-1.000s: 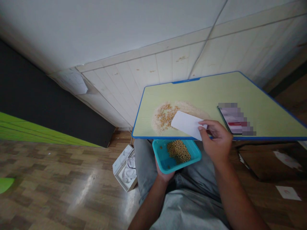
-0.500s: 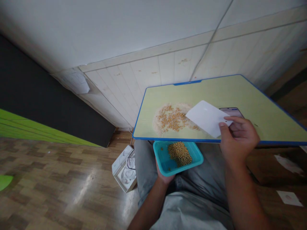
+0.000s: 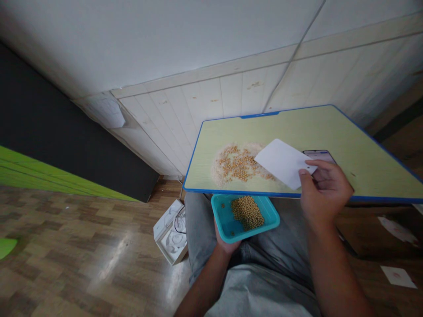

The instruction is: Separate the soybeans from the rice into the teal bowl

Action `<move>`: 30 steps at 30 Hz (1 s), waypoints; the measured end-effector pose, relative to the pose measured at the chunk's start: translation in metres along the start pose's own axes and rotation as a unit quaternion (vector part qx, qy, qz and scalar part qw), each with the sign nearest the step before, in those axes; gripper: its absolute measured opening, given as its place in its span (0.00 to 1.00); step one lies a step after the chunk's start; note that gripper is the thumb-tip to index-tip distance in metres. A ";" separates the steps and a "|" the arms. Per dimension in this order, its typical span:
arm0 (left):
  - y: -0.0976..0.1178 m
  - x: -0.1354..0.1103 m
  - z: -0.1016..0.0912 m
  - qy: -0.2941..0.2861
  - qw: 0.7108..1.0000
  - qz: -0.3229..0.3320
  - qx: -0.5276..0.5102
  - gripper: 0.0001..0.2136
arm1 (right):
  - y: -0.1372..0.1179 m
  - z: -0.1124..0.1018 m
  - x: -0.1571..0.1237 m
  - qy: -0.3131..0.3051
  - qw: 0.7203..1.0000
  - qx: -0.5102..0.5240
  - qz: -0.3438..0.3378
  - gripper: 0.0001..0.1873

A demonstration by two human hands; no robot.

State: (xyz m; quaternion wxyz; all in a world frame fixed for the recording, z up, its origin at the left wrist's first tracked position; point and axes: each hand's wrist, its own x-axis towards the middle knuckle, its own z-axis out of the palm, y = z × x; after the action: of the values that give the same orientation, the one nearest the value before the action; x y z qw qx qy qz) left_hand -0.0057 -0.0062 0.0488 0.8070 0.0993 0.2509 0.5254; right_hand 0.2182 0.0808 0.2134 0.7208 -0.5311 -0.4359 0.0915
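Between thumb and fingers, my right hand (image 3: 325, 189) pinches one corner of a white card (image 3: 280, 163) with a small hole near that corner. The card's far edge reaches the right side of a spread of soybeans (image 3: 239, 165) mixed with rice-like pale grains (image 3: 218, 169) on the table (image 3: 297, 125). Under the table's front edge, my left hand (image 3: 228, 245) grips a teal plastic tub (image 3: 228, 224) from below and the left; most of its fingers are hidden. A heap of soybeans (image 3: 247, 212) lies in the tub.
A phone (image 3: 319, 155) lies on the table, partly behind the card and my right hand. An opened white box (image 3: 172, 235) stands on the floor at left. The wall (image 3: 198, 99) runs behind the table. A cardboard box (image 3: 370, 229) is at lower right.
My right hand and the card have shifted slightly left over the table. The tub and my left hand stay in place.
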 end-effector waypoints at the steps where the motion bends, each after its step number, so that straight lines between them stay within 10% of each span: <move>1: 0.000 0.000 0.000 0.006 1.000 -0.002 -0.005 0.41 | 0.000 0.000 0.000 0.000 1.000 0.001 0.002 0.12; 17: 0.006 -0.008 0.025 0.096 0.995 0.007 0.009 0.32 | 0.005 0.001 -0.001 -0.012 0.999 0.025 0.026 0.16; 30: 0.000 0.002 -0.010 0.017 1.000 0.004 0.008 0.37 | 0.015 -0.002 -0.006 0.004 1.000 0.016 0.011 0.16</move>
State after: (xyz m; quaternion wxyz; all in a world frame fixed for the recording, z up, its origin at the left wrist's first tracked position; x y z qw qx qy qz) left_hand -0.0099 -0.0049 0.0401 0.7997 0.0980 0.2689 0.5279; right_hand 0.2211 0.0818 0.1978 0.7298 -0.5246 -0.4256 0.1048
